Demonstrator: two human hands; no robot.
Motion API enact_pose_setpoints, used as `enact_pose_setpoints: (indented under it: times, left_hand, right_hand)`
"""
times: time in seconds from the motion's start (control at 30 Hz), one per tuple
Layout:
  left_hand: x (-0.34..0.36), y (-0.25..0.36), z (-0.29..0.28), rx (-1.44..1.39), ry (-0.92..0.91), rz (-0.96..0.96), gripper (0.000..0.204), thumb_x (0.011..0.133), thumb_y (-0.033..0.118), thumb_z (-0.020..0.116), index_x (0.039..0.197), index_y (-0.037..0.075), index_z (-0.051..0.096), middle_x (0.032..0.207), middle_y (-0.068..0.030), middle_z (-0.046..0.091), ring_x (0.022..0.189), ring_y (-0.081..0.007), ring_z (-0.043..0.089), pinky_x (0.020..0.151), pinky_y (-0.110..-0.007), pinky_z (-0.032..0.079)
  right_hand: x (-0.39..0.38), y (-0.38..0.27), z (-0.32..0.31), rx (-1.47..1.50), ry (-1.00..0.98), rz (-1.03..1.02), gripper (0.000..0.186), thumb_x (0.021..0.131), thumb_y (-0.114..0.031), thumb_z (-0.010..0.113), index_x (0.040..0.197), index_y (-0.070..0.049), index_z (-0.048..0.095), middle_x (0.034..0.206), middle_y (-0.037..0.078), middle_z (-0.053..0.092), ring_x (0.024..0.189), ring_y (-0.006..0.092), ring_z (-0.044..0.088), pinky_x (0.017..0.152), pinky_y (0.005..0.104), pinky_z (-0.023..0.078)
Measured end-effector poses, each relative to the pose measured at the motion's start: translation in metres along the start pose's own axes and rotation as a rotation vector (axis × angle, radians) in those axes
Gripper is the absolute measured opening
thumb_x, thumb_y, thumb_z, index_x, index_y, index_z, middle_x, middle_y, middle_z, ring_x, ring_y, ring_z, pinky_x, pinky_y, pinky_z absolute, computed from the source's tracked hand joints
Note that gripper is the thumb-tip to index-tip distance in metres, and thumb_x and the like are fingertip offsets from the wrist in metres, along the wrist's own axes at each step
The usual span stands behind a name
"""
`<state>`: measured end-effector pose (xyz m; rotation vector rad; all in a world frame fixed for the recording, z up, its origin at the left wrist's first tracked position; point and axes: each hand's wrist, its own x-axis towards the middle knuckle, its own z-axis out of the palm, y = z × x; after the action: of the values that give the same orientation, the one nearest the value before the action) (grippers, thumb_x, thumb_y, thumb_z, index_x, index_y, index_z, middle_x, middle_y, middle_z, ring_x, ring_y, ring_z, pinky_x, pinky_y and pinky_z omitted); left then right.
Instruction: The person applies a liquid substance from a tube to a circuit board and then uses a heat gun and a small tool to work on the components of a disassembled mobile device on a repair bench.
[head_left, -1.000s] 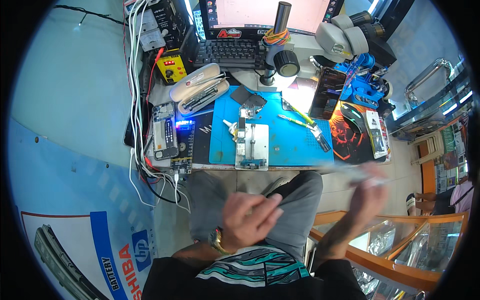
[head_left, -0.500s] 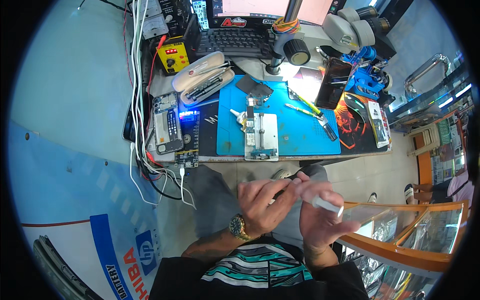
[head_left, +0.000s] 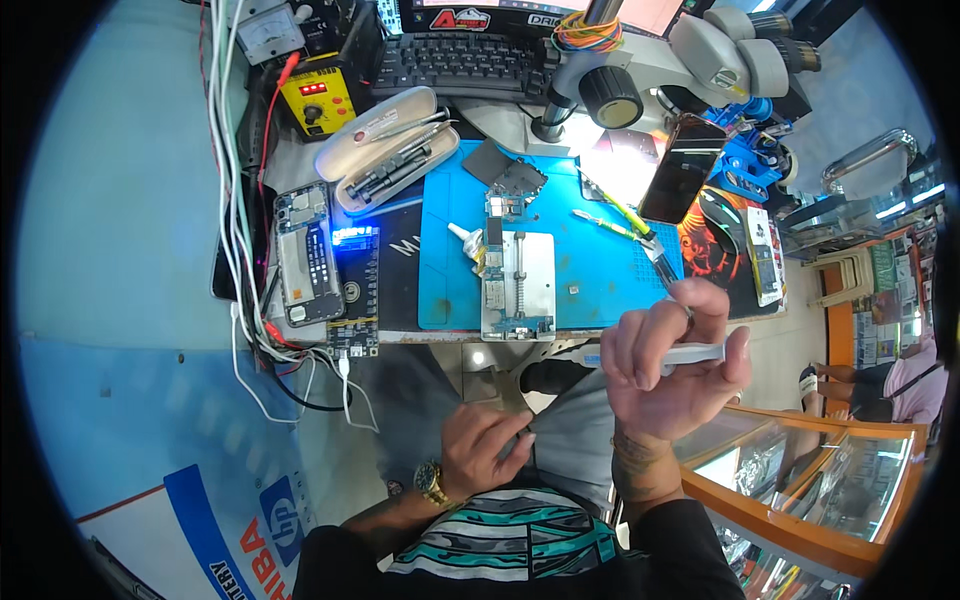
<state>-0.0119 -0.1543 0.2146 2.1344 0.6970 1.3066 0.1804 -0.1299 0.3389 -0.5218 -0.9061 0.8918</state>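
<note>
My right hand (head_left: 675,355) is closed around a slim white syringe (head_left: 695,353), held level just past the bench's front edge. Its narrow end points left. Over my lap, my left hand (head_left: 487,450) has loosely bent fingers, with thumb and forefinger apart and nothing seen between them. A circuit board (head_left: 494,262) lies clamped in a metal holder (head_left: 540,270) on the blue mat (head_left: 450,295). Beside the board is a white-nozzled tube (head_left: 467,240), partly hidden by it.
An opened phone body (head_left: 308,260) and a lit test board (head_left: 355,300) lie at the left, near white cables (head_left: 225,160). Behind them sits a tool case (head_left: 365,175). A microscope (head_left: 610,95), tweezers (head_left: 612,222) and a phone (head_left: 683,170) stand or lie at the right.
My hands were together over my lap; now they are apart. The right hand has risen forward and right with the syringe, while the left has dropped back toward my body.
</note>
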Motion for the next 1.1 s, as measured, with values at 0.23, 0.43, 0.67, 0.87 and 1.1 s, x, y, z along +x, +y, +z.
enact_pose_setpoints:
  times: [0.23,0.43,0.67,0.87,1.1]
  left_hand:
    - [-0.015,0.003,0.006,-0.108,-0.104,-0.112,0.026,0.079,0.009,0.075,0.104,0.004,0.069,0.083,-0.0068,0.064,0.066,-0.0234,0.06,0.058,-0.036,0.044]
    - [0.0,0.0,0.006,-0.186,-0.056,-0.071,0.026,0.078,0.008,0.074,0.104,0.005,0.069,0.078,-0.0043,0.064,0.06,-0.0221,0.058,0.054,-0.035,0.043]
    - [-0.007,-0.007,0.005,-0.19,-0.073,-0.086,0.029,0.079,0.005,0.072,0.108,0.006,0.068,0.08,-0.0025,0.066,0.062,-0.0195,0.06,0.055,-0.034,0.044]
    - [-0.011,-0.01,-0.002,-0.167,-0.063,-0.133,0.031,0.078,0.003,0.072,0.109,0.006,0.068,0.081,-0.0026,0.066,0.066,-0.0201,0.062,0.058,-0.034,0.047]
    - [-0.012,-0.01,-0.003,-0.135,-0.032,-0.143,0.03,0.077,0.0,0.072,0.107,0.004,0.069,0.082,-0.0045,0.065,0.066,-0.0223,0.062,0.059,-0.036,0.048]
  right_hand:
    - [0.016,0.023,0.002,-0.002,-0.079,0.066,0.058,0.104,-0.045,0.026,0.137,0.0,0.04,0.051,0.004,0.041,0.038,0.0124,0.03,0.037,0.0283,0.028]
    - [0.026,0.035,-0.002,0.029,-0.031,0.155,0.056,0.103,-0.042,0.026,0.133,0.003,0.041,0.049,0.003,0.04,0.038,0.0122,0.029,0.036,0.028,0.027]
    - [0.04,0.038,0.002,0.071,0.0,0.233,0.056,0.104,-0.042,0.025,0.131,0.004,0.043,0.048,0.003,0.038,0.039,0.0118,0.028,0.037,0.0272,0.027]
    - [0.04,0.039,0.006,-0.002,0.079,0.304,0.063,0.099,-0.049,0.028,0.125,0.005,0.049,0.045,0.003,0.04,0.038,0.0119,0.028,0.041,0.028,0.027]
    - [0.042,0.042,0.004,-0.028,-0.041,0.269,0.057,0.104,-0.044,0.025,0.126,0.005,0.046,0.047,0.003,0.037,0.039,0.0115,0.026,0.037,0.0271,0.025]
